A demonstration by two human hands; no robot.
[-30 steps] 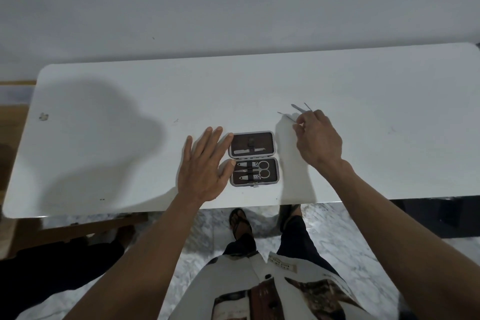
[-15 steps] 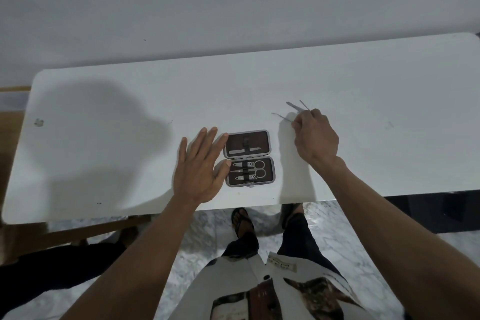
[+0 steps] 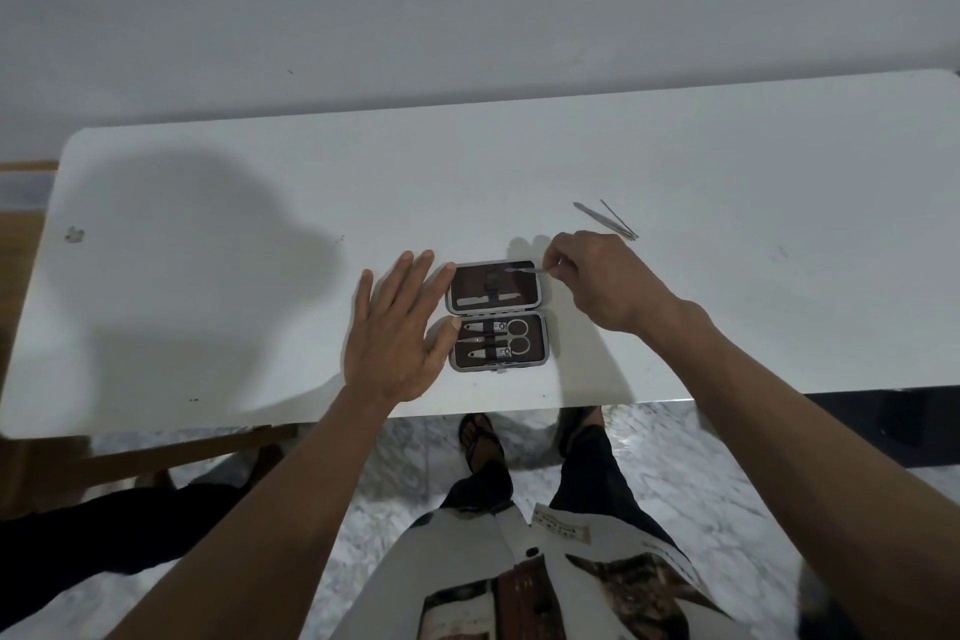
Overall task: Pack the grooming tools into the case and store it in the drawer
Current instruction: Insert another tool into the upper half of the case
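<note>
Your left hand [image 3: 397, 327] lies flat, fingers spread, against the open case [image 3: 497, 314]; your right hand [image 3: 605, 276] pinches a thin tool [image 3: 524, 268] over its far half.

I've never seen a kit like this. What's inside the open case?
The case holds scissors and two clippers in its near half, and a flat file in the far half. The right hand brings in a thin tool. Nothing looks covered.
</note>
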